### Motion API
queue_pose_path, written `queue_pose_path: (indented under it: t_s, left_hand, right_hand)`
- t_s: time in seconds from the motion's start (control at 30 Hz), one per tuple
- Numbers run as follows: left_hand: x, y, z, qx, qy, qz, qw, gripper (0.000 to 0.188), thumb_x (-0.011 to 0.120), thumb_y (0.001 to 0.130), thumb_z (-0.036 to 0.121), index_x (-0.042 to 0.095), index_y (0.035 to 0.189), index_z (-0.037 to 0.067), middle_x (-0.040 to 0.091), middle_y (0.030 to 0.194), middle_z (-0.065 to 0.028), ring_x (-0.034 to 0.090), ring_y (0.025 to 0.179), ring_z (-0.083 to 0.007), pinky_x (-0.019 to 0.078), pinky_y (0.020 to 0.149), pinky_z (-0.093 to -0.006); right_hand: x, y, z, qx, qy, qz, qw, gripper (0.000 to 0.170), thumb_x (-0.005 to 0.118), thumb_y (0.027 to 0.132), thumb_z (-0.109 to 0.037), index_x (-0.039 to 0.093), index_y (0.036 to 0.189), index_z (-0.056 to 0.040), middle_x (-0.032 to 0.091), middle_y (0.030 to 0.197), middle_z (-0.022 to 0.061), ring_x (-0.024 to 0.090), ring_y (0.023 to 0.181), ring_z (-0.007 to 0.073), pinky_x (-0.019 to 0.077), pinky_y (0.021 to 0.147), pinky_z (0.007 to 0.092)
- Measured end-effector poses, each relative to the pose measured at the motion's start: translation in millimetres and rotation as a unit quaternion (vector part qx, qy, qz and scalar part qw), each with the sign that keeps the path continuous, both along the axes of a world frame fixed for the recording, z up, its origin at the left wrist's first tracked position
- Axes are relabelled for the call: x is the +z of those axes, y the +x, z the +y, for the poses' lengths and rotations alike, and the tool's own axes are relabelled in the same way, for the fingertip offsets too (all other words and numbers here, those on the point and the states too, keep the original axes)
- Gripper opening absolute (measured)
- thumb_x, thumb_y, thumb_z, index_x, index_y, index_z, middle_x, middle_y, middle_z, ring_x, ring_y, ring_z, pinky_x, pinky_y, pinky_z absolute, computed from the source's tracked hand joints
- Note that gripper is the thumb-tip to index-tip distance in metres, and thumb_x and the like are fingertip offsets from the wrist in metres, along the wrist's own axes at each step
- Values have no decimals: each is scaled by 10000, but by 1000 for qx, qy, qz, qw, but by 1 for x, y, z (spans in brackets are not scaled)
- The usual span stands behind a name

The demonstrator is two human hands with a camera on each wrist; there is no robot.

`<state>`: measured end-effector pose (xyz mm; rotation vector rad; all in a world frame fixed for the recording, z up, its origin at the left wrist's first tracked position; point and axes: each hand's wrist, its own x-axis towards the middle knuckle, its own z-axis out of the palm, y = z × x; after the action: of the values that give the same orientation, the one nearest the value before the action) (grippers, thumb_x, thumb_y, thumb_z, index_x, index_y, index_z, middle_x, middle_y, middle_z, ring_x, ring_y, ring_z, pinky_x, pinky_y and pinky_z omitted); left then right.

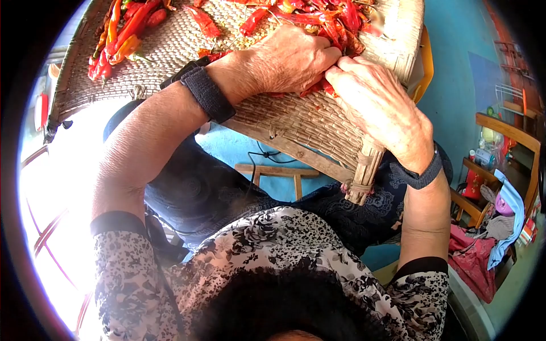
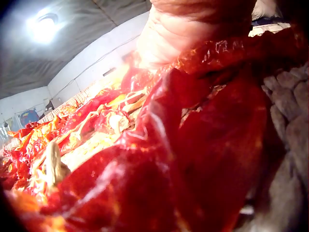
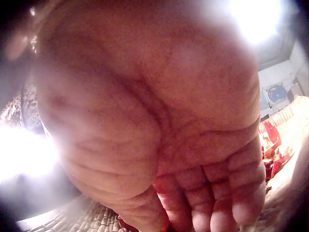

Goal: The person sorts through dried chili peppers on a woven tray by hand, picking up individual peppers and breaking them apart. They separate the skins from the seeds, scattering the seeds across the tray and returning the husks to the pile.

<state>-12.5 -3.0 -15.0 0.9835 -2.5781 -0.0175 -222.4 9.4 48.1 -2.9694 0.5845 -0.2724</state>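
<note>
My left hand (image 1: 296, 59) and right hand (image 1: 378, 99) meet fingertip to fingertip low over a woven tray (image 1: 165, 42). Between them they pinch a dried red chili pepper (image 1: 325, 86), mostly hidden by the fingers. In the right wrist view the fingers of that hand (image 3: 193, 159) curl towards the thumb, with bits of red (image 3: 126, 225) beside the thumb. Wrinkled, glossy chili skins (image 2: 145, 174) fill the left wrist view, below the left hand (image 2: 188, 29). More chilies (image 1: 335, 23) lie heaped just beyond the hands.
Whole red and orange chilies (image 1: 122, 34) lie at the tray's left, and pale seeds (image 1: 244, 40) are scattered near the middle. The tray's wooden edge (image 1: 296, 149) reaches over the person's knees. At right stands a wooden chair (image 1: 509, 128) with cloths (image 1: 472, 261).
</note>
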Motion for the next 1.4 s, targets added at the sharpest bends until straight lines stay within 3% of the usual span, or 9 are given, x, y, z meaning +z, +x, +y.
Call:
queue_pose_path:
  t_s: [0.57, 1.4]
  left_hand:
    - [1, 0, 1, 4, 1, 8, 1000, 243, 690, 751, 212, 572, 901, 61, 584, 782, -84, 639, 679, -259, 531, 574, -362]
    - [2, 0, 1, 2, -8, 1, 1000, 236, 691, 752, 212, 569, 874, 51, 576, 766, -84, 637, 672, -256, 528, 575, -360]
  right_hand:
    - [1, 1, 1, -6, -3, 3, 1000, 245, 546, 800, -59, 500, 1040, -41, 492, 1035, 133, 513, 1050, 288, 430, 970, 387]
    - [0, -2, 0, -1, 5, -12, 1000, 296, 549, 797, -53, 503, 1090, -38, 497, 1080, 134, 507, 1086, 287, 421, 1000, 384]
